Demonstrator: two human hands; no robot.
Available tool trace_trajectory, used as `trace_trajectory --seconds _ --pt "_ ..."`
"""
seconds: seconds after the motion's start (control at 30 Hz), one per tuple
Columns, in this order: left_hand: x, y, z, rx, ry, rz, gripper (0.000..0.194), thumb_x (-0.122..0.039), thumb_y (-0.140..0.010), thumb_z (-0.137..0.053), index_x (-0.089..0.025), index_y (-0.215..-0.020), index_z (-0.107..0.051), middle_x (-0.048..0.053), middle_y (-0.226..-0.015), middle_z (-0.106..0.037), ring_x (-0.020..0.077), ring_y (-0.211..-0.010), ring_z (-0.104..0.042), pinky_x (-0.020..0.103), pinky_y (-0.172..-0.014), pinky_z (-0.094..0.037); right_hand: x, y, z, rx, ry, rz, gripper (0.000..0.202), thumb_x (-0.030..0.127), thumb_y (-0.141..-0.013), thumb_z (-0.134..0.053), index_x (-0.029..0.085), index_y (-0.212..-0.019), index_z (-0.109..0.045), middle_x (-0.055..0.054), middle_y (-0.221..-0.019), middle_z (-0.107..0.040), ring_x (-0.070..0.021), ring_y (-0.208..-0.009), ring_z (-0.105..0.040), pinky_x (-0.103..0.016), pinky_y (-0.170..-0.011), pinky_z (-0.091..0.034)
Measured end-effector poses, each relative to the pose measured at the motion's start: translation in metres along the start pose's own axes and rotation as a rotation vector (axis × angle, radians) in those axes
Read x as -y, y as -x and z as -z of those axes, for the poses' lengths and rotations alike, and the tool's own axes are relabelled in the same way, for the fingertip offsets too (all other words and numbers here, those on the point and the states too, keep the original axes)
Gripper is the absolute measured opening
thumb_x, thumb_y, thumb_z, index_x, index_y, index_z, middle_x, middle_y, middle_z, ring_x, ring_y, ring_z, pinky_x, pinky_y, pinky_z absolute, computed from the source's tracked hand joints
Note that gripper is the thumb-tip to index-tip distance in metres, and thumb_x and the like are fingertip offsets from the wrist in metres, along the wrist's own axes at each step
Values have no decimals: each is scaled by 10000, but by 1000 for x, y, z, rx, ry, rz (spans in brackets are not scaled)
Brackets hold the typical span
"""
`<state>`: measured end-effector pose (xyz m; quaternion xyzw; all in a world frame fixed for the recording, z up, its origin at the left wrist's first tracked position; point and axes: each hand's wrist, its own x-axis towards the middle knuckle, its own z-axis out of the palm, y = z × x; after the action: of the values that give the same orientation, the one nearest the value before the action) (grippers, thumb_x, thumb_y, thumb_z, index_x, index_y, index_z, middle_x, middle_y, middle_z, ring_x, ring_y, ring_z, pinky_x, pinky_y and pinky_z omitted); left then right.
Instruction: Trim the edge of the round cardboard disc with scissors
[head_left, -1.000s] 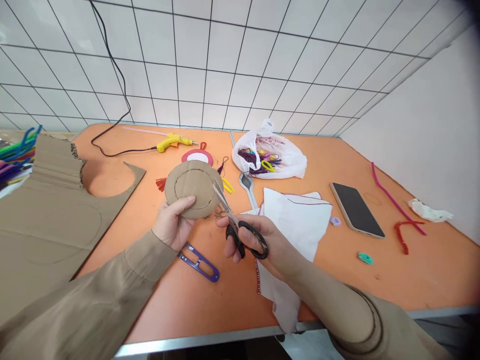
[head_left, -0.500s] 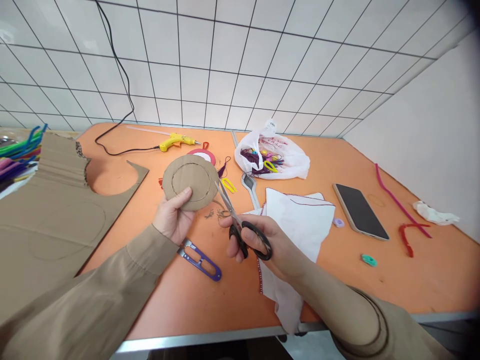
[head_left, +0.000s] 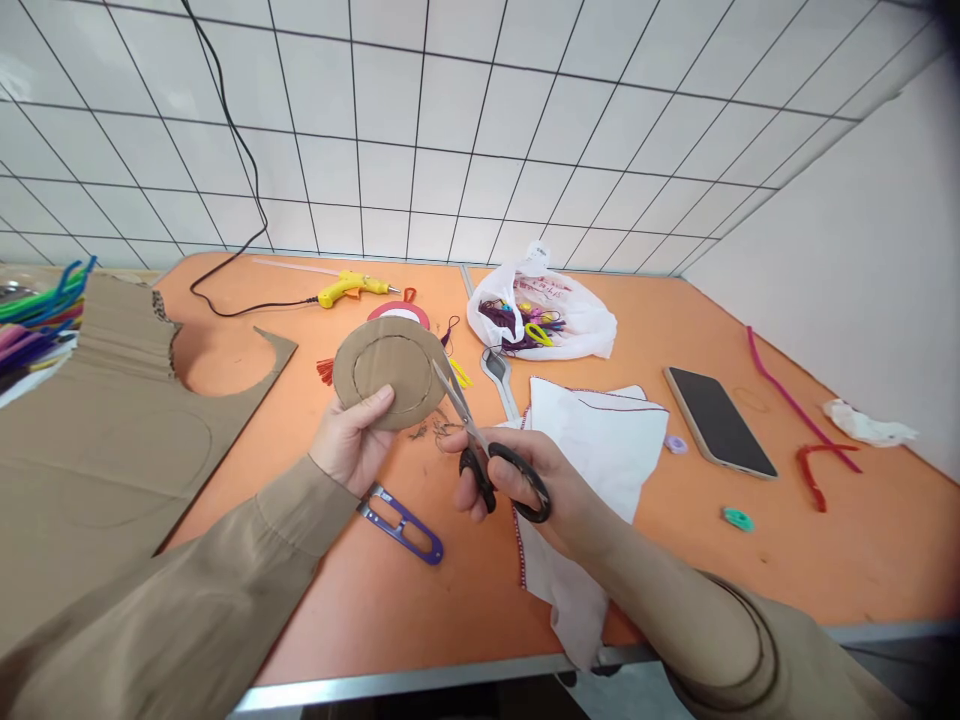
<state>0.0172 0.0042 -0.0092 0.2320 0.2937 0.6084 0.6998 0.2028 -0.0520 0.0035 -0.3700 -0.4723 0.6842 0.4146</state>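
My left hand (head_left: 356,435) grips a round cardboard disc (head_left: 386,360) by its lower edge, thumb on the front face. A smaller circle is scored or cut into the disc. In my right hand (head_left: 536,465) is a pair of scissors (head_left: 457,400) with black handles, fingers through the loops and blades slightly parted. The blade tips are at the right rim of the disc; whether they bite into the card I cannot tell. Below my left hand lies a purple thread snipper (head_left: 405,525). Small brown scraps (head_left: 439,430) are scattered between the hands.
Cardboard sheet (head_left: 97,450) with a round cut-out lies left. Behind are a yellow glue gun (head_left: 356,287) with its cord and a white plastic bag (head_left: 577,320) of threads. White cloth (head_left: 600,430) lies beside my right hand, with a phone (head_left: 720,420) and pipe cleaners (head_left: 814,475) farther right.
The cardboard disc has shifted slightly right and down with my left hand, its right edge now overlapping the scissor blades' tips. The scissors have barely moved.
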Motion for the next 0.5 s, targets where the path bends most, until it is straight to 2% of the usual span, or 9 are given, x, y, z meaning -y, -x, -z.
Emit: trace_trajectory --seconds 0.17,0.33,0.5 --pt "-2 1 -1 8 -31 16 504 -97 -698 -743 -189 -1187 -663 70 -1046 -760 247 -1059 -677 346 -889 -551 0 0 1 10 33 3 567 578 -730 -757 124 -1058 -668 -43 -681 -707 -128 -563 -627 -268 -576 -469" --pt "-7 2 -3 -6 2 43 378 -138 -723 -706 -151 -1101 -696 80 -1084 -750 263 -1124 -646 335 -891 -557 4 0 1 -6 70 -28 564 578 -708 -768 128 -1035 -677 -34 -667 -699 -127 -540 -619 -273 -564 -473" --pt "-9 2 -3 1 1 54 327 -168 -716 -688 -161 -1042 -716 85 -1058 -756 325 -1183 -613 437 -981 -525 5 0 1 -49 88 -58 536 562 -694 -774 136 -1007 -689 -28 -638 -689 -134 -530 -611 -286 -551 -480"
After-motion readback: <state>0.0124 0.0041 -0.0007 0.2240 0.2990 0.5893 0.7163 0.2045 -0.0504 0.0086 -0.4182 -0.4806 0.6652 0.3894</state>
